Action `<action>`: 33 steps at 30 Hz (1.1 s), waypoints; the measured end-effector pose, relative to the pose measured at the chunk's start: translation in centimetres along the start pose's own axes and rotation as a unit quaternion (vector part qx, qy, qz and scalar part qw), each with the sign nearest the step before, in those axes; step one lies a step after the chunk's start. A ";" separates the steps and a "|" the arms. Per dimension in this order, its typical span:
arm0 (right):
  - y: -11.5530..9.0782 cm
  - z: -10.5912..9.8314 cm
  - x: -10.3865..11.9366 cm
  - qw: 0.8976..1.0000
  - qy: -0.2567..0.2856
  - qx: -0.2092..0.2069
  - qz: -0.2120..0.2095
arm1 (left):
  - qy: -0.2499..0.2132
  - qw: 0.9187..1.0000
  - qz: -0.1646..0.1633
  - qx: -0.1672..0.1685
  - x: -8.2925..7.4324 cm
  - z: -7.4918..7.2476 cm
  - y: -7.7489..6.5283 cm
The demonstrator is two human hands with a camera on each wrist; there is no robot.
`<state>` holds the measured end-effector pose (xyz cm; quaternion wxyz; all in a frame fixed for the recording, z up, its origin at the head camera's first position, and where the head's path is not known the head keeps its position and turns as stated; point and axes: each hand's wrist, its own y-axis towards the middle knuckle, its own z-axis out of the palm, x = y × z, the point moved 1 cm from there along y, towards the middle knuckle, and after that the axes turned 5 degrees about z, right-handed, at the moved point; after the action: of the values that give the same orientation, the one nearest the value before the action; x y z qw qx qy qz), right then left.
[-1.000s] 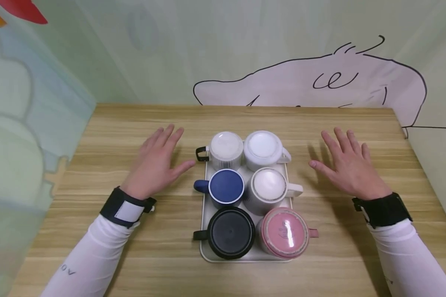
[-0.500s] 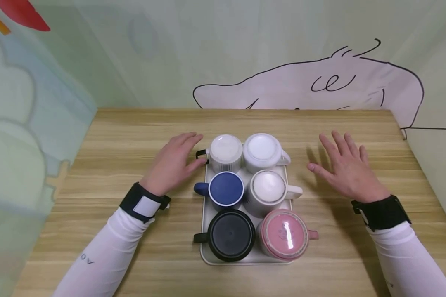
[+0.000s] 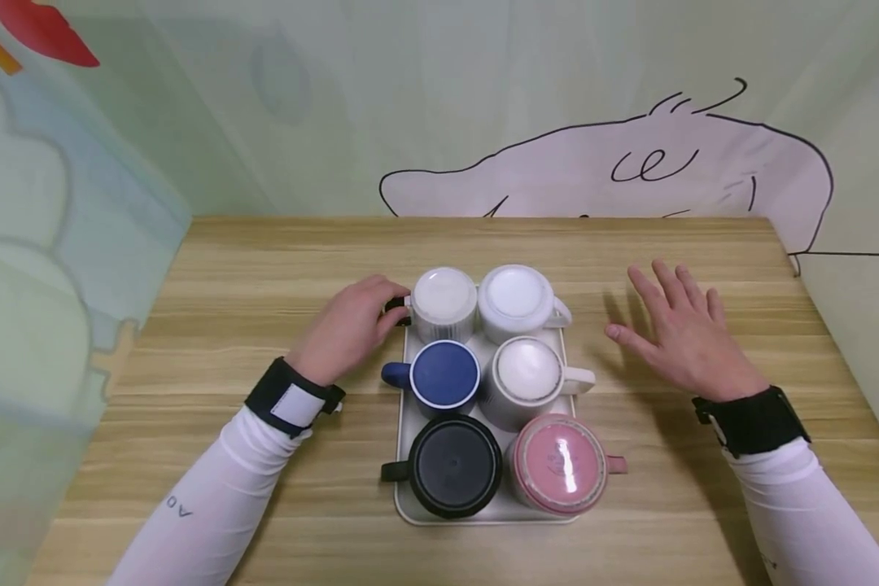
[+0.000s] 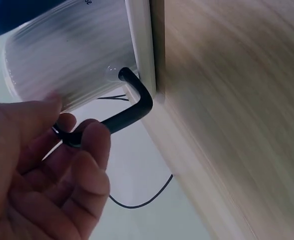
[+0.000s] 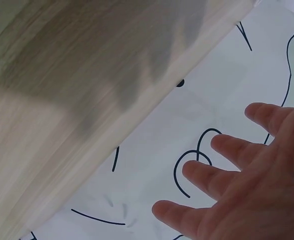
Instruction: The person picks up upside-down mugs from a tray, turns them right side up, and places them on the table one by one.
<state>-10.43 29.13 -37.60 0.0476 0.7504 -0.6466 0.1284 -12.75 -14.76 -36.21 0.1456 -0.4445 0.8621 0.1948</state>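
My left hand (image 3: 347, 327) is at the far left corner of the tray, its thumb and fingers pinching the black handle (image 4: 129, 112) of a pale, ribbed mug (image 3: 443, 303). That mug stands upside down on the white tray (image 3: 404, 509). Beside it, also bottom up, is a white mug (image 3: 516, 295). In the middle row are a blue mug (image 3: 445, 374) and a grey-white mug (image 3: 523, 378); nearest me are a black mug (image 3: 456, 465) and a pink mug (image 3: 561, 464). My right hand (image 3: 692, 338) is held over the table to the right with spread fingers, touching no mug.
The wooden table (image 3: 278, 252) meets a wall covering (image 3: 278, 106) with a line drawing at its far edge. Mug handles stick out past both long sides of the tray, left and right.
My left hand has moved right to the pale mug, and its fingers have curled onto the black handle. My right hand has stayed nearly still, and the mugs have not moved on the tray.
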 end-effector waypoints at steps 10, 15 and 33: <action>-0.1 0.0 0.1 1.000 -0.001 0.000 0.000 | -0.018 1.000 0.000 -0.005 -0.1 0.1 0.2; -0.1 0.0 0.1 1.000 0.000 0.000 0.001 | -0.024 1.000 0.010 -0.009 0.2 0.2 0.1; 0.0 -0.3 0.5 1.000 0.001 -0.010 -0.014 | -0.034 0.996 0.043 -0.074 0.6 -1.7 -0.6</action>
<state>-10.41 28.69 -37.16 0.0571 0.7590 -0.6370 0.1221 -12.79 -16.29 -35.13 0.1331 -0.4100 0.8580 0.2794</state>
